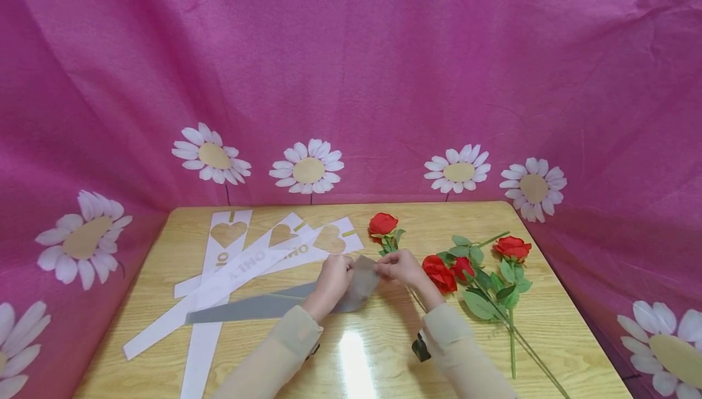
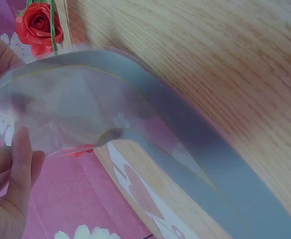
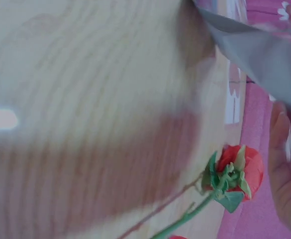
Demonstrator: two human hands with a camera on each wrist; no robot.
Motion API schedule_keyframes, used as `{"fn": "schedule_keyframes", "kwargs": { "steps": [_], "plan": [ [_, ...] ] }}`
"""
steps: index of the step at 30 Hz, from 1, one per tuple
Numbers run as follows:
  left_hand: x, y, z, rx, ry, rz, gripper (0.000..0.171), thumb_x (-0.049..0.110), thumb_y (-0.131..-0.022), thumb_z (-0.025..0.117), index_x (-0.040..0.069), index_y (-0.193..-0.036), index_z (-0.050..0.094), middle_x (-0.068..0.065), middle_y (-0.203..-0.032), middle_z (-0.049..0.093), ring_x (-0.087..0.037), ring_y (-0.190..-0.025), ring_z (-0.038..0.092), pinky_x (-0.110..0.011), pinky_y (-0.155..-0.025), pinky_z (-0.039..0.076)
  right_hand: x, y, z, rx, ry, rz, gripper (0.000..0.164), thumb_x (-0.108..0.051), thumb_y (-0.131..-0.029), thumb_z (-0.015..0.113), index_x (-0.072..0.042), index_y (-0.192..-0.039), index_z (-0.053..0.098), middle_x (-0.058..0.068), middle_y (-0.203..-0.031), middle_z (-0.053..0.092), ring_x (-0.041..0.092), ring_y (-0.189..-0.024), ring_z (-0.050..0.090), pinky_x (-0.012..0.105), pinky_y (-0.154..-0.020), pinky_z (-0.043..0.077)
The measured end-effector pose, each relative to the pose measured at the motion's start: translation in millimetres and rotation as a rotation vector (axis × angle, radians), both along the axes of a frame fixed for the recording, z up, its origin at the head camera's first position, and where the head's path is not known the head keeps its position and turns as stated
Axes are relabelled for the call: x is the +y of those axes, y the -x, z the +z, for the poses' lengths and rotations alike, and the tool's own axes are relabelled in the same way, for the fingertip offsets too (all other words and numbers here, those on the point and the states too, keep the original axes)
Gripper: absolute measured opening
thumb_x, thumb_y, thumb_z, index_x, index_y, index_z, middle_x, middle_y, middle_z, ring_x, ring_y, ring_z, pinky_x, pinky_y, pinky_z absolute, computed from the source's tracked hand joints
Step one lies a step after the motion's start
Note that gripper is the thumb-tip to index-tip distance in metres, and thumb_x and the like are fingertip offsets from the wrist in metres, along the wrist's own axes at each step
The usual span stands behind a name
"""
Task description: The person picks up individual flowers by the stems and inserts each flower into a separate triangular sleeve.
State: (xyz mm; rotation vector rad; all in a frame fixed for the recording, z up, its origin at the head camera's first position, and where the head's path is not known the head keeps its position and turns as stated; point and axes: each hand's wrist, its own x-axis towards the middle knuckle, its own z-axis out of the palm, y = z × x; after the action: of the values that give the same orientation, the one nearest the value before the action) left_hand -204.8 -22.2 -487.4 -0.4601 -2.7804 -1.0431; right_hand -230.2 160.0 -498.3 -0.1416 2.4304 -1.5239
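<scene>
Working at the wide end of the grey sleeve (image 1: 258, 304), the person seems to be at the step of parting its film so that a flower could go in. The sleeve lies slantwise over the tabletop (image 1: 406, 381), its wide end raised between the two hands. The left hand (image 1: 333, 280) is closed in a pinch on the near-left side of that end; the right hand (image 1: 404, 270) pinches the opposite edge between thumb and fingertips. The wrist views are blurred, so whether the two layers have fully separated is hard to say. What the next move calls for, by this reading, is one hand holding the mouth wide while the other is freed to fetch a stem.

Right of the sleeve, a group of red roses (image 1: 440, 274) rests with leaves and stems crossing. To its left, white sleeves (image 1: 230, 253) printed with hearts overlap, some under its narrow tip. Just beyond its wide end lies a lone rose (image 1: 383, 224), probably the handiest candidate. Farthest off hangs a pink cloth (image 1: 351, 82) with daisies.
</scene>
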Motion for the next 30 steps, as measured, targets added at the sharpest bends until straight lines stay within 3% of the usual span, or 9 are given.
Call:
{"fn": "schedule_keyframes", "kwargs": {
  "steps": [3, 6, 11, 16, 20, 26, 27, 29, 30],
  "plan": [
    [0, 0.8, -0.9, 0.009, -0.014, 0.010, 0.019, -0.010, -0.072, 0.056, 0.003, -0.064, 0.066, 0.001, -0.050, 0.053, -0.007, -0.048, 0.047, -0.015, -0.043, 0.037, 2, 6.5, 4.0, 0.043, 0.045, -0.022, 0.019, -0.006, -0.083, 0.064, 0.011, -0.092, 0.065, 0.015, -0.075, 0.067, 0.017, -0.064, 0.063, 0.041, -0.066, 0.055],
    [0, 1.5, -1.1, 0.015, -0.021, 0.010, 0.020, -0.011, -0.073, 0.055, 0.003, -0.063, 0.066, 0.001, -0.050, 0.053, -0.007, -0.046, 0.046, -0.015, -0.043, 0.038, 2, 14.5, 8.8, 0.141, 0.045, -0.130, 0.016, -0.004, -0.082, 0.064, 0.011, -0.090, 0.066, 0.018, -0.076, 0.067, 0.020, -0.065, 0.065, 0.036, -0.064, 0.055],
    [-1, 1.2, -2.0, 0.011, -0.022, -0.001, 0.020, -0.011, -0.074, 0.055, 0.003, -0.065, 0.066, -0.001, -0.055, 0.055, -0.008, -0.049, 0.048, -0.016, -0.046, 0.040, 0, 29.5, 9.8, 0.296, -0.110, -0.306, 0.015, -0.006, -0.084, 0.062, 0.005, -0.091, 0.068, 0.017, -0.084, 0.067, 0.025, -0.076, 0.063, 0.031, -0.065, 0.052],
    [-4, -0.8, -4.5, 0.022, -0.044, 0.006, 0.016, -0.011, -0.072, 0.057, 0.001, -0.068, 0.067, -0.005, -0.060, 0.060, -0.011, -0.053, 0.052, -0.017, -0.047, 0.041, -4, 42.4, -1.5, 0.344, -0.228, -0.320, 0.013, -0.004, -0.085, 0.061, 0.004, -0.090, 0.070, 0.016, -0.088, 0.067, 0.025, -0.081, 0.062, 0.033, -0.069, 0.052],
    [-3, -1.0, -6.1, 0.034, -0.031, 0.006, 0.015, -0.010, -0.072, 0.058, 0.001, -0.071, 0.068, -0.006, -0.063, 0.062, -0.013, -0.056, 0.055, -0.018, -0.049, 0.042, -2, 51.6, -17.1, 0.399, -0.274, -0.313, 0.011, -0.001, -0.080, 0.061, 0.004, -0.083, 0.071, 0.015, -0.082, 0.068, 0.026, -0.078, 0.063, 0.035, -0.068, 0.052],
    [-1, -0.5, -6.6, 0.064, -0.011, 0.013, 0.015, -0.009, -0.071, 0.058, 0.000, -0.072, 0.069, -0.006, -0.065, 0.064, -0.016, -0.060, 0.058, -0.021, -0.053, 0.045, 23, 111.1, -110.9, 0.543, -0.461, -0.242, 0.014, -0.007, -0.078, 0.060, -0.009, -0.067, 0.069, 0.001, -0.066, 0.062, 0.013, -0.059, 0.053, 0.025, -0.051, 0.043],
    [-2, -0.5, -6.5, 0.073, -0.005, 0.014, 0.014, -0.009, -0.070, 0.059, 0.000, -0.072, 0.069, -0.006, -0.065, 0.064, -0.016, -0.061, 0.058, -0.022, -0.053, 0.045, 24, 119.5, -120.1, 0.523, -0.508, -0.234, 0.016, -0.007, -0.078, 0.059, -0.008, -0.064, 0.067, 0.001, -0.064, 0.060, 0.014, -0.056, 0.050, 0.026, -0.049, 0.041],
    [-2, -0.8, -6.5, 0.081, 0.003, 0.016, 0.014, -0.009, -0.070, 0.059, 0.000, -0.071, 0.069, -0.006, -0.065, 0.065, -0.017, -0.062, 0.059, -0.023, -0.054, 0.046, 19, 116.8, -109.3, 0.449, -0.591, -0.225, 0.019, -0.003, -0.078, 0.056, -0.007, -0.060, 0.063, 0.004, -0.061, 0.058, 0.017, -0.056, 0.049, 0.030, -0.048, 0.042],
    [-1, -0.7, -6.5, 0.081, 0.003, 0.017, 0.014, -0.009, -0.070, 0.059, 0.000, -0.071, 0.069, -0.006, -0.066, 0.065, -0.017, -0.062, 0.059, -0.023, -0.055, 0.046, 14, 105.9, -95.2, 0.462, -0.621, -0.233, 0.017, 0.000, -0.076, 0.055, -0.005, -0.060, 0.061, 0.007, -0.061, 0.058, 0.017, -0.055, 0.052, 0.030, -0.048, 0.043]
  ]
}}
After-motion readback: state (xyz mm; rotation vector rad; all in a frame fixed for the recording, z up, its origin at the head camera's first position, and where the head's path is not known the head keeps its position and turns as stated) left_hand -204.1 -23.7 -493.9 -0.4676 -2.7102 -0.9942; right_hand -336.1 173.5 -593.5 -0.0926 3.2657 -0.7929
